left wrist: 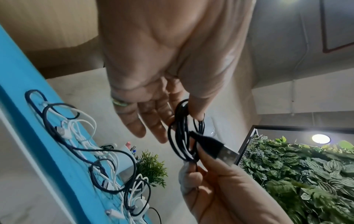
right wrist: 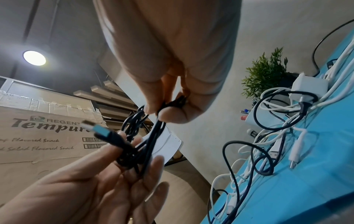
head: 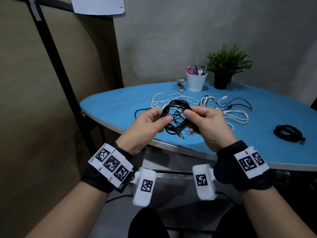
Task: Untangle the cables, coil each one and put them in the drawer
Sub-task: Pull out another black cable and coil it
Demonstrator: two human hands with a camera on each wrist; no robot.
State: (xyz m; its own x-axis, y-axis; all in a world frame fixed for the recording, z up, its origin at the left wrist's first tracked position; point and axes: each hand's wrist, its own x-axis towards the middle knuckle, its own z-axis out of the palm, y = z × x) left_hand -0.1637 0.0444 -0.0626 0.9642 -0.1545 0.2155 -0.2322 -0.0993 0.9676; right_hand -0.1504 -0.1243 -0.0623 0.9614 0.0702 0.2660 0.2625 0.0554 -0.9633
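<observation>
A black cable (head: 179,102) wound into a small coil hangs just above the front edge of the blue table (head: 111,107). My left hand (head: 164,121) pinches its left side between thumb and fingers. My right hand (head: 190,121) pinches the right side the same way. The cable's USB plug (head: 181,135) dangles below the coil, and shows close up in the left wrist view as the plug (left wrist: 220,150). Behind the hands lies a tangle of white and black cables (head: 211,107). A second black coil (head: 289,133) rests on the table at the right.
A white pen cup (head: 196,81), a potted plant (head: 224,69) and a small stapler (head: 180,85) stand at the table's back edge. Cardboard panels (head: 34,100) with a black frame close off the left side. A white charger block (right wrist: 308,89) sits among the tangled cables.
</observation>
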